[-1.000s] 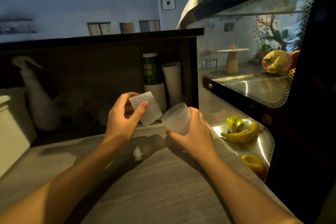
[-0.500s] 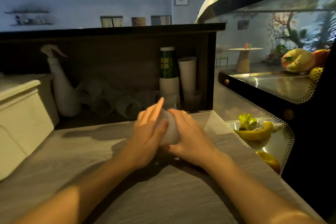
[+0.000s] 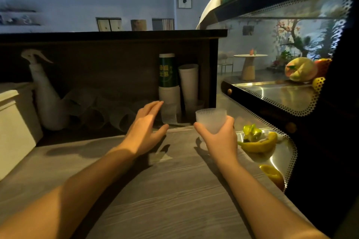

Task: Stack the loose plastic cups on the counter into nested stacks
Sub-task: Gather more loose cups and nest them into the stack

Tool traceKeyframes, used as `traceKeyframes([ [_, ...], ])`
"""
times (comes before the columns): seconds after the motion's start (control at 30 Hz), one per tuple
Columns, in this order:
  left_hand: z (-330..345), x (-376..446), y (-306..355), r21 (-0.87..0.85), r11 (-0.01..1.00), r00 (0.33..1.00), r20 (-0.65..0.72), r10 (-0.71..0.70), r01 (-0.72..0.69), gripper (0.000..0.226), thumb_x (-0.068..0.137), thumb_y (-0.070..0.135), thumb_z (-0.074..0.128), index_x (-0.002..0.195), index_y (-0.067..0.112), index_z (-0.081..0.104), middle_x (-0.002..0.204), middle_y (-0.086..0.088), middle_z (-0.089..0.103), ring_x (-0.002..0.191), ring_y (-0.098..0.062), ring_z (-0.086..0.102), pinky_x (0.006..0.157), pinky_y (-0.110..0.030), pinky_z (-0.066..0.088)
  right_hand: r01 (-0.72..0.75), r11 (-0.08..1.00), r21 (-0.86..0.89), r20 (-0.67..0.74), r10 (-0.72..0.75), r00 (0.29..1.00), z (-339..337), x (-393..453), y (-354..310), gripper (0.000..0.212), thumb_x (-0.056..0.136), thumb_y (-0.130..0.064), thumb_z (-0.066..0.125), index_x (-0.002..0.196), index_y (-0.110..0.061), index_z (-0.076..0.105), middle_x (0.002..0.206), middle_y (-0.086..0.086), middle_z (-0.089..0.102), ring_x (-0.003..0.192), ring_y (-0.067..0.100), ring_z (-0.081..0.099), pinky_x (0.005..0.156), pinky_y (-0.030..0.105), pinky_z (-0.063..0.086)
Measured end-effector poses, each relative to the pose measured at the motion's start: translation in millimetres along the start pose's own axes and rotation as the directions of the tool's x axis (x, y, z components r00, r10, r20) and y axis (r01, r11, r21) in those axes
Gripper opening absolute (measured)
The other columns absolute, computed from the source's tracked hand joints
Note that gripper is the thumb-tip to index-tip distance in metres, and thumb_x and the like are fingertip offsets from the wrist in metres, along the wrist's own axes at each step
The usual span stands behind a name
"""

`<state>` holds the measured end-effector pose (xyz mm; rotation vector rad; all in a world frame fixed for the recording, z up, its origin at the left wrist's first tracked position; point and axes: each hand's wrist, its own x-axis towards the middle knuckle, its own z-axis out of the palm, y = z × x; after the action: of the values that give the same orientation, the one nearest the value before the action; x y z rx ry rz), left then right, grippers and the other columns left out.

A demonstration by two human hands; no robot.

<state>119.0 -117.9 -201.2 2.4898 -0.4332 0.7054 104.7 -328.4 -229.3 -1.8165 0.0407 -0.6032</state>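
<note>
Since pressing both cups together, my left hand (image 3: 144, 130) has let go, fingers spread, reaching for tipped cups (image 3: 108, 116) under the shelf; my right hand (image 3: 219, 137) pinches the nested stack (image 3: 211, 120) upright above the bench (image 3: 155, 190); I should keep its mouth open upward.

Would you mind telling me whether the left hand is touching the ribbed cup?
Apart: the head view shows the open left hand separated by bare counter from the ribbed cup.
</note>
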Motion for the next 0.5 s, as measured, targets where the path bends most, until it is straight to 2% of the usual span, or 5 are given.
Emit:
traceKeyframes([
  [0.1,15.1,32.8,-8.3,0.361,0.929,0.989,0.147,0.029,-0.081,0.088,0.092,0.047,0.058,0.157,0.025,0.003,0.161,-0.005,0.013,0.147,-0.028,0.009,0.116,-0.044,0.023,-0.057,0.997,0.049,-0.025,0.058,0.998,1.4,2.5,1.6,0.064,0.073,-0.05,0.078,0.114,-0.029,0.033,0.118,0.001,0.053,0.102,0.017,0.051,0.078,0.032,0.046],
  [0.17,25.2,50.9,-9.8,0.536,0.836,0.976,0.217,0.0,-0.119,0.094,0.09,0.053,0.057,0.156,0.025,-0.003,0.155,-0.008,0.024,0.142,-0.032,0.022,0.111,-0.044,0.028,-0.066,0.996,0.055,-0.021,0.067,0.998,1.8,4.1,1.6,0.064,0.074,-0.05,0.078,0.115,-0.029,0.034,0.119,0.001,0.054,0.102,0.017,0.051,0.078,0.031,0.045],
  [0.3,50.9,66.5,-13.3,0.516,0.856,0.971,0.218,-0.102,-0.026,0.09,0.092,0.045,0.059,0.157,0.024,-0.001,0.142,-0.013,0.048,0.125,-0.032,0.05,0.098,-0.044,0.043,-0.084,0.996,0.038,-0.019,0.085,0.996,2.7,6.8,2.1,0.069,0.074,-0.051,0.077,0.123,-0.024,0.036,0.119,0.0,0.054,0.102,0.017,0.052,0.075,0.028,0.042],
  [0.4,66.7,57.2,-17.0,0.415,0.907,0.993,0.049,-0.108,0.079,0.081,0.091,0.038,0.064,0.155,0.017,0.019,0.138,-0.017,0.047,0.117,-0.036,0.053,0.091,-0.044,0.048,-0.088,0.996,0.014,-0.014,0.088,0.996,2.2,7.6,2.9,0.065,0.075,-0.052,0.077,0.119,-0.026,0.036,0.117,-0.002,0.053,0.1,0.016,0.052,0.073,0.027,0.041],
  [0.5,69.0,52.5,-18.8,0.369,0.929,0.999,-0.052,-0.014,0.032,0.074,0.083,0.035,0.075,0.144,0.013,0.039,0.13,-0.015,0.045,0.111,-0.037,0.052,0.088,-0.046,0.047,-0.082,0.997,-0.004,-0.018,0.082,0.996,1.7,9.7,4.4,0.062,0.075,-0.053,0.076,0.113,-0.027,0.034,0.115,-0.002,0.053,0.098,0.015,0.051,0.073,0.028,0.042],
])
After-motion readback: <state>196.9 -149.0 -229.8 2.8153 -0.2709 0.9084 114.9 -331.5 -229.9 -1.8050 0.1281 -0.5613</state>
